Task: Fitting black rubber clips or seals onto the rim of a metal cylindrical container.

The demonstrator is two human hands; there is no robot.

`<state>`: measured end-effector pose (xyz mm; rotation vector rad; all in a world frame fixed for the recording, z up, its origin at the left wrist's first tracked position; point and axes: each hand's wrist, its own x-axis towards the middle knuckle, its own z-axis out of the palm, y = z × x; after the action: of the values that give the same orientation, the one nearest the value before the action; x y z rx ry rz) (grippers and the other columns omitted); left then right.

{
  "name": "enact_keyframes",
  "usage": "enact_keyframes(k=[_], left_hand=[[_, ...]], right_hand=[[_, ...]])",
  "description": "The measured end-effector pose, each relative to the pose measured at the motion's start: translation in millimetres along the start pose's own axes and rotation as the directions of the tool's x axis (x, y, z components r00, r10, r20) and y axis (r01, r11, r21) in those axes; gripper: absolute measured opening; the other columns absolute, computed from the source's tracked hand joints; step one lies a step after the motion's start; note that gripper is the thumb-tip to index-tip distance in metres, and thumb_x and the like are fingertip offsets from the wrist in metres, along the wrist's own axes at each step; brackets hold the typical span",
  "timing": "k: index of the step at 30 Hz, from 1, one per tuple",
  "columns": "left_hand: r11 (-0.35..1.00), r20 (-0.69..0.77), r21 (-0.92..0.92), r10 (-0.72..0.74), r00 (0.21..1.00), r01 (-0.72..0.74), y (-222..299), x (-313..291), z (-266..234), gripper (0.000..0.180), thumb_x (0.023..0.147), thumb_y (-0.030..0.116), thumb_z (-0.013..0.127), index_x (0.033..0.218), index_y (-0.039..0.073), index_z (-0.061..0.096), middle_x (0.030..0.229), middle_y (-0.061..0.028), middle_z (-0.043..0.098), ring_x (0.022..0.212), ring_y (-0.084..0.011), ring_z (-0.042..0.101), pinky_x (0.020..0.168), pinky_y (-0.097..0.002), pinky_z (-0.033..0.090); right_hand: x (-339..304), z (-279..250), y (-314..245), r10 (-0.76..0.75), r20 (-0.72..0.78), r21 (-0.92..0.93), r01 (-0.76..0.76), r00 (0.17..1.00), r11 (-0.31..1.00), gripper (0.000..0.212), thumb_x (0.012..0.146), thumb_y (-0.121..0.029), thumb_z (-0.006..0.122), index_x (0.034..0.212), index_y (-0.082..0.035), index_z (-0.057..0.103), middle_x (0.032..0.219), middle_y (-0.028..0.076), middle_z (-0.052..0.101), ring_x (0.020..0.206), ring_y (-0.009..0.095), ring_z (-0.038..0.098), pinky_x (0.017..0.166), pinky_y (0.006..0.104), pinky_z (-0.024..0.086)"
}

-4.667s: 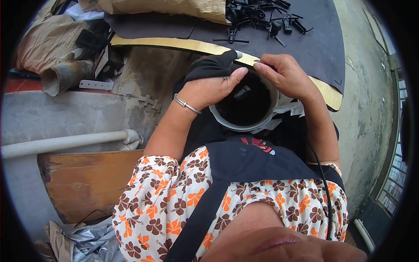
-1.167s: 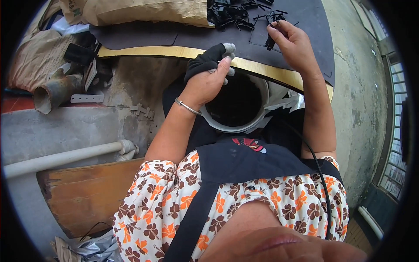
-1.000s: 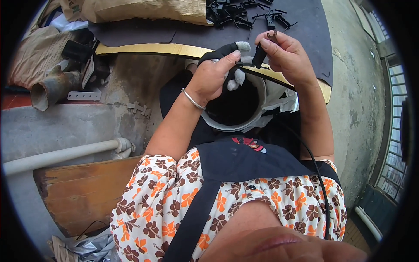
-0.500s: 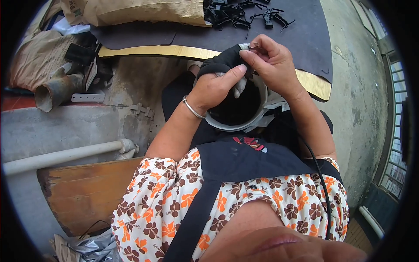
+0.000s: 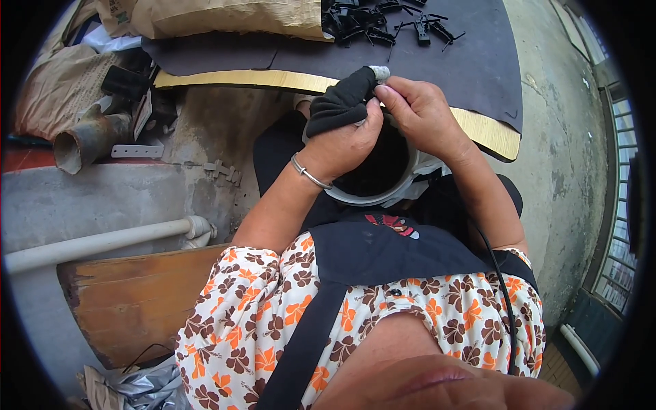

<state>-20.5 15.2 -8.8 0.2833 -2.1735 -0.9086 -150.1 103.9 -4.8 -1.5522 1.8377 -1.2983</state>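
Observation:
My left hand (image 5: 345, 140) is raised over a white bucket (image 5: 413, 167) with a dark inside. Black cloth (image 5: 335, 108) covers its fingers, and a pale wrapped fingertip (image 5: 380, 72) pokes out at the top. The bare thumb presses against the covered fingers. Close against that fingertip, my right hand (image 5: 427, 113) pinches with thumb and forefinger, its other fingers curled in. Whatever small piece lies between the two hands is hidden by the fingers.
Several small black plastic parts (image 5: 422, 31) lie on the dark-covered table (image 5: 451, 75) ahead, beside a brown paper sack (image 5: 225, 17). At left are a rusty pipe piece (image 5: 89, 140), a white pipe (image 5: 102, 247) and a wooden board (image 5: 143, 294).
My left hand has turned, showing more of the black cloth. My right fingers have come down and closed together; the small dark bit seen between them earlier is now hidden.

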Motion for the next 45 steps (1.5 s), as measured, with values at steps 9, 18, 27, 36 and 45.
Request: enact_keyframes(k=[9,18,27,36,45], left_hand=[[0.965,0.046,-0.162,-0.202,0.978,0.207,7,7,-10,0.029,0.083,0.012,0.059,0.107,-0.004,0.055,0.090,-0.0124,0.061,0.079,-0.0186,0.060,0.072,-0.0289,0.047],[0.616,0.189,-0.617,-0.489,0.852,0.490,0,2,-20,0.031,0.089,0.009,0.053,0.115,-0.005,0.049,0.088,-0.0049,0.061,0.071,-0.0071,0.052,0.064,-0.0198,0.044],[0.813,0.221,-0.481,-0.250,0.943,0.329,6,2,-10,0.023,0.085,0.008,0.053,0.103,-0.005,0.055,0.101,-0.0074,0.058,0.083,-0.0106,0.053,0.074,-0.0242,0.045],[0.972,0.073,-0.177,-0.141,0.987,0.152,1,2,-3,0.017,0.080,0.007,0.053,0.095,-0.001,0.055,0.086,-0.0115,0.059,0.073,-0.0218,0.058,0.067,-0.0302,0.046],[0.995,0.070,-0.018,-0.098,0.993,0.100,-5,-8,-10,0.018,0.082,0.000,0.051,0.099,-0.005,0.056,0.098,-0.0091,0.057,0.083,-0.0131,0.054,0.075,-0.0248,0.045]], right_hand=[[3,-9,13,-0.007,0.029,0.268,-0.001,1.000,0.963,0.020,0.090,-0.018,0.055,0.086,0.001,0.057,0.071,-0.004,0.049,0.067,0.005,0.043,0.057,0.0219,0.039],[-1,-23,6,0.019,0.166,0.180,-0.049,0.986,0.983,0.016,0.083,-0.007,0.062,0.095,0.003,0.061,0.080,0.001,0.061,0.073,0.004,0.052,0.068,0.0197,0.045],[2,-16,6,0.041,0.148,0.407,-0.098,0.988,0.908,0.013,0.084,-0.011,0.063,0.080,-0.001,0.056,0.070,-0.006,0.051,0.065,0.002,0.044,0.058,0.0180,0.039],[-1,-7,-1,-0.025,0.106,0.094,0.015,0.994,0.996,0.028,0.093,-0.023,0.050,0.079,0.002,0.053,0.059,0.002,0.044,0.058,0.009,0.038,0.053,0.0264,0.038],[4,18,13,-0.006,0.131,0.302,-0.034,0.991,0.953,0.029,0.094,-0.023,0.049,0.079,0.002,0.053,0.061,0.004,0.046,0.062,0.007,0.038,0.055,0.0259,0.038]])
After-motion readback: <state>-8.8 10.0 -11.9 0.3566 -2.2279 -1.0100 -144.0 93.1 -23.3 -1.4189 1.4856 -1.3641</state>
